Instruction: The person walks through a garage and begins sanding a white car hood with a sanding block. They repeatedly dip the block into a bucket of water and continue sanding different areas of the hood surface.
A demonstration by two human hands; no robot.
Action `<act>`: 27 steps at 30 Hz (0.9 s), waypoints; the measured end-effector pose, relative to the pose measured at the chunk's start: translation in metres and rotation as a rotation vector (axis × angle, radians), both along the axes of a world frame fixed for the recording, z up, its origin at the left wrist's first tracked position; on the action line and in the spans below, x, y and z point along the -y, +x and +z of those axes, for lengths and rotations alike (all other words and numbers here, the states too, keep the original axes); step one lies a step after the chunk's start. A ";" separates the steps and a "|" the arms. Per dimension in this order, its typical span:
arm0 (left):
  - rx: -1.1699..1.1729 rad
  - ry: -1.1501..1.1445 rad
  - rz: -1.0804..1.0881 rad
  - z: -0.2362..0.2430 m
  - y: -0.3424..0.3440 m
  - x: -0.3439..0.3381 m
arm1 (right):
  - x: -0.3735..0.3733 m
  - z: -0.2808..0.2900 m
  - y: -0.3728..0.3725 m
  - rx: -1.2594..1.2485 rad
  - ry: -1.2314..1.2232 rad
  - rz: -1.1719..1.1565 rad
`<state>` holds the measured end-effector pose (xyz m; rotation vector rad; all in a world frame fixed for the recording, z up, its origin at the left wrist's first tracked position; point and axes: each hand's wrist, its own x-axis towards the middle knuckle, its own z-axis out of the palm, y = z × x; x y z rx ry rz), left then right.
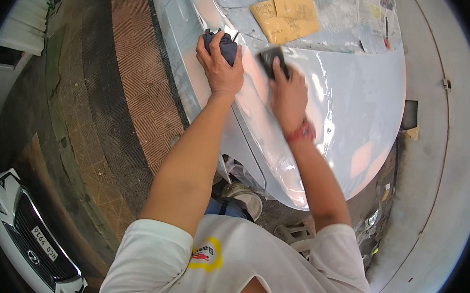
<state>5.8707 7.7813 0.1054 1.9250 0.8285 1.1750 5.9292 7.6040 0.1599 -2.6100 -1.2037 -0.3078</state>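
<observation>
Ahead of me is a car body panel (358, 95), pale grey with pinkish patches and wet-looking shine. My left hand (222, 77) grips a crumpled dark cloth (228, 49) against the panel's left edge. Just to its right, my right hand (289, 98) is closed on a flat dark block (266, 59), which looks like a sanding block, laid on the curved surface. Motion smears this hand and the block slightly, and the block's underside is hidden. A red band (303, 133) circles my right wrist.
Brown paper sheets (287, 17) lie on the plastic-covered area at the far end of the panel. A bucket (242, 199) and a stool (294, 233) stand on the floor near me. Patterned matting (141, 85) runs along the left; another car's front (35, 236) is at lower left.
</observation>
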 end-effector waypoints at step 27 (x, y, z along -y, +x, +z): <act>0.276 -0.841 -0.274 0.028 -0.036 -0.049 | -0.025 0.013 -0.062 -0.106 0.136 -0.145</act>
